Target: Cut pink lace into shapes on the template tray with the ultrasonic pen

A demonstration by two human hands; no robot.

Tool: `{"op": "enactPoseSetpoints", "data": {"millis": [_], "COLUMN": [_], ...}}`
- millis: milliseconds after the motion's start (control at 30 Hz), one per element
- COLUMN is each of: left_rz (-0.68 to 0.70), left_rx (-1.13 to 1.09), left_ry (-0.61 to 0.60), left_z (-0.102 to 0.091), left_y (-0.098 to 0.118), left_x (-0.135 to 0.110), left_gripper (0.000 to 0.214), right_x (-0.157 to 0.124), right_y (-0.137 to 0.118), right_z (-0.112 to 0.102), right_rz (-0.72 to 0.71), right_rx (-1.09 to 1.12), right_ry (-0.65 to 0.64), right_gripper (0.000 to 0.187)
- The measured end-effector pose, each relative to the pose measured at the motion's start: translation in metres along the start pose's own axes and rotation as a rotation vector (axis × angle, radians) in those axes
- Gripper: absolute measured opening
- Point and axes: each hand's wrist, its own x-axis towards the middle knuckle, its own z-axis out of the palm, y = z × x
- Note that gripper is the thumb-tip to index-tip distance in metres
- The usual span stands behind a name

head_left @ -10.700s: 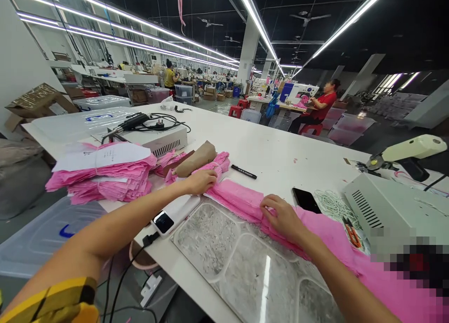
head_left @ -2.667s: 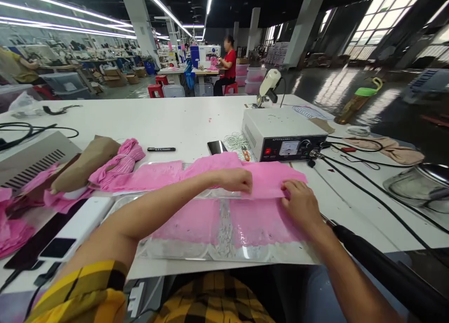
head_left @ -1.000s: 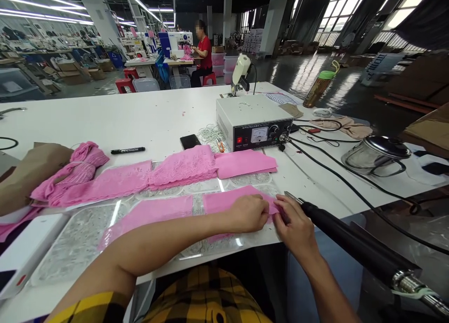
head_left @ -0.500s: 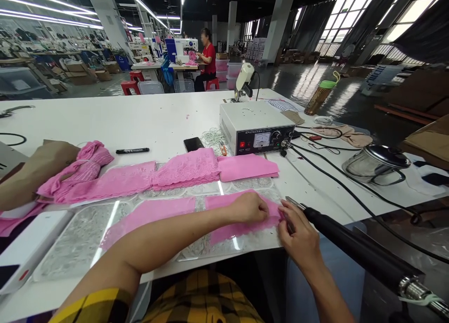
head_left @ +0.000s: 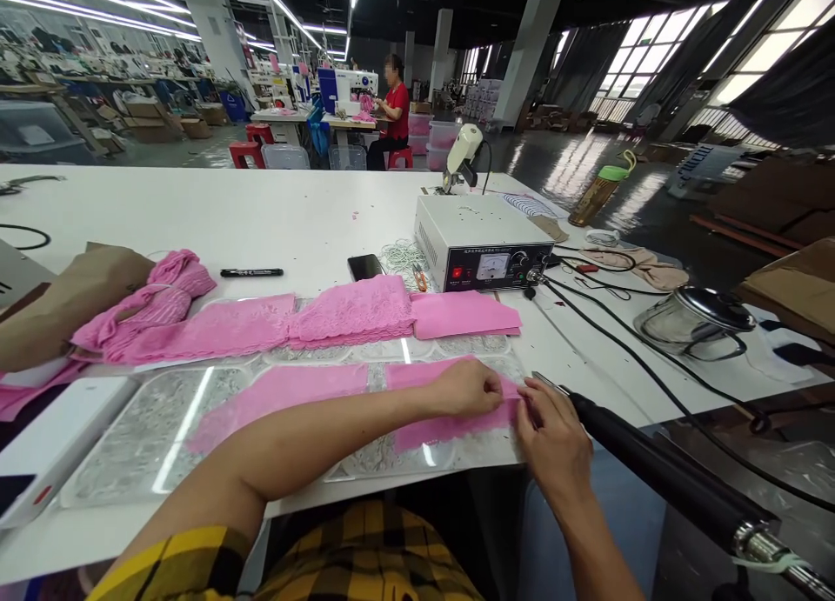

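Note:
A flat piece of pink fabric (head_left: 424, 429) lies on a clear, shiny mat (head_left: 300, 449) at the table's front edge. My left hand (head_left: 473, 388) reaches across it with curled fingers, pinching the fabric near its right end. At that same end, my right hand (head_left: 554, 431) closes its fingertips on the fabric's edge. Right behind my right fingers lies a black pen-shaped tool (head_left: 658, 466) with a metal tip, its cable trailing rightward; whether the hand touches it I cannot tell. Another pink fabric piece (head_left: 287, 392) lies to the left, partly under my left forearm.
Stacked pink lace pieces (head_left: 352, 316) and plain pink pieces (head_left: 466, 314) lie behind the hands, left of a control box (head_left: 483, 240). A phone (head_left: 365, 268), marker (head_left: 251, 272), orange-handled snips (head_left: 419, 278) and glass mug (head_left: 691, 323) stand around. A person in red (head_left: 397, 105) sits farther back.
The view has shifted slightly. Both hands stay at the right end of the fabric, with the right fingers drawn a little closer together on its edge.

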Motion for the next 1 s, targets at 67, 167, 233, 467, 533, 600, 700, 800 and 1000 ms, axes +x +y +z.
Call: {"op": "enactPoseSetpoints", "data": {"millis": [67, 167, 233, 467, 533, 600, 700, 800, 1000], "left_rz": [0.004, 0.008, 0.008, -0.041, -0.066, -0.097, -0.168, -0.251, -0.340], "left_rx": [-0.002, -0.010, -0.026, -0.167, -0.227, -0.308, -0.482, -0.657, -0.872], "left_ry": [-0.001, -0.008, -0.011, 0.098, 0.166, 0.230, 0.311, 0.425, 0.627], "left_z": [0.000, 0.000, 0.000, -0.014, -0.021, -0.028, -0.042, -0.060, -0.093], "left_y": [0.000, -0.001, -0.002, -0.003, -0.006, -0.011, -0.022, -0.033, -0.054], "left_x": [-0.002, -0.003, -0.002, -0.013, -0.022, -0.033, -0.055, -0.082, -0.150], "left_gripper": [0.014, 0.012, 0.009, 0.041, 0.030, 0.014, 0.005, 0.009, 0.010], "right_x": [0.000, 0.003, 0.009, 0.047, 0.058, 0.064, 0.065, 0.057, 0.041], "right_y": [0.001, 0.002, 0.000, -0.031, -0.046, -0.062, -0.082, -0.099, -0.132], "right_z": [0.001, -0.001, -0.004, -0.005, -0.003, -0.001, 0.003, 0.012, 0.029], "right_rz": [0.023, 0.045, 0.048, -0.036, -0.068, -0.083, -0.023, 0.042, -0.190], "right_rx": [-0.024, -0.034, -0.010, 0.288, 0.381, 0.489, 0.590, 0.557, 0.485], "right_ry": [0.003, 0.005, 0.006, -0.076, -0.110, -0.155, -0.203, -0.303, -0.527], "right_gripper": [0.017, 0.019, 0.020, 0.018, 0.017, 0.016, 0.019, 0.030, 0.025]}}
